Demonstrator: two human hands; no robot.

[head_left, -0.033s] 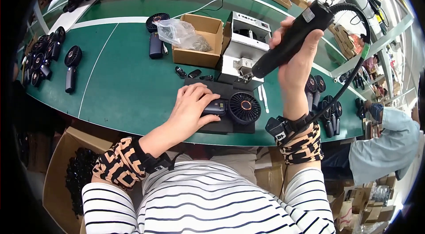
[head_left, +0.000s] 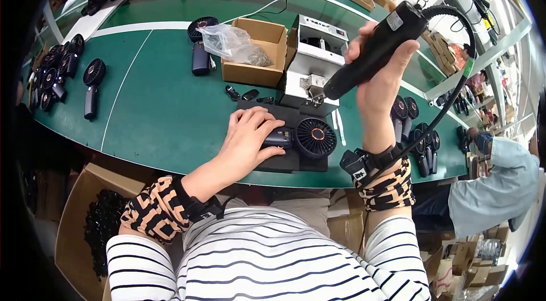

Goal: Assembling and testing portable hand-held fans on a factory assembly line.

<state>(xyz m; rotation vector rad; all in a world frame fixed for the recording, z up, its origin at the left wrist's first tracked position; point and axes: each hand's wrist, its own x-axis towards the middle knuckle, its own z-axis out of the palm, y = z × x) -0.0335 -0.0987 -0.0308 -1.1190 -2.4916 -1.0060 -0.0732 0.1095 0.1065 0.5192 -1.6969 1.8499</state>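
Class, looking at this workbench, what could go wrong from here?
The handheld fan might shift on the black pad if the left hand eases off. The black cable of the electric screwdriver in the right hand hangs near the right wristband and could snag. The plastic bag overhangs the cardboard box's edge and might get knocked.

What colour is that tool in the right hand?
The tool is mostly black, clearest in the head view.

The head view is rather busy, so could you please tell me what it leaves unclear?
In the head view:
Fan handle: partly hidden by the left hand.
Tip of the black power tool: too small to tell whether it touches the white machine.
Cardboard box: contents partly covered by the clear bag.
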